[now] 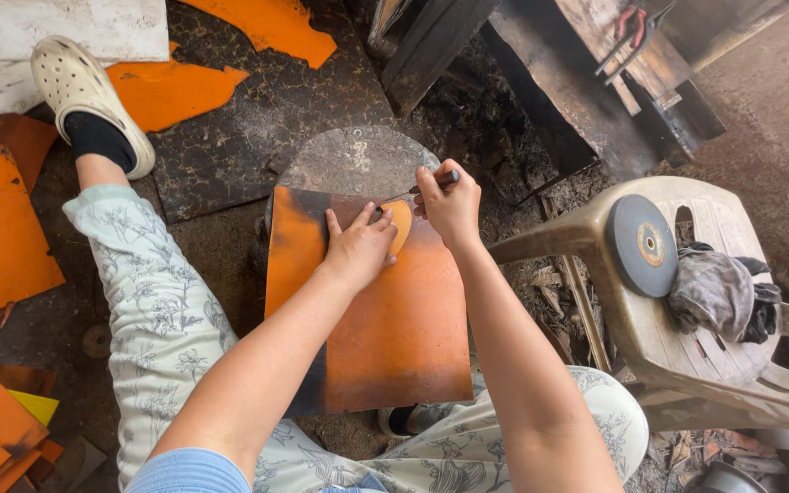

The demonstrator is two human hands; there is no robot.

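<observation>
Pressing flat, left hand (355,246) open atop small orange template (401,225), right hand (450,205) beside it, gripping marker (440,181), orange sheet (385,319) beneath.

The lower half of the orange sheet (394,338) lies bare at the frame's centre, open between the two forearms. To the right, a plastic chair (687,347) bearing a grinding disc (641,245) and a grey rag (714,292) crowds close. The bent leg (152,301) and scattered orange offcuts (2,228) block the left, dark planks (431,46) the top.
</observation>
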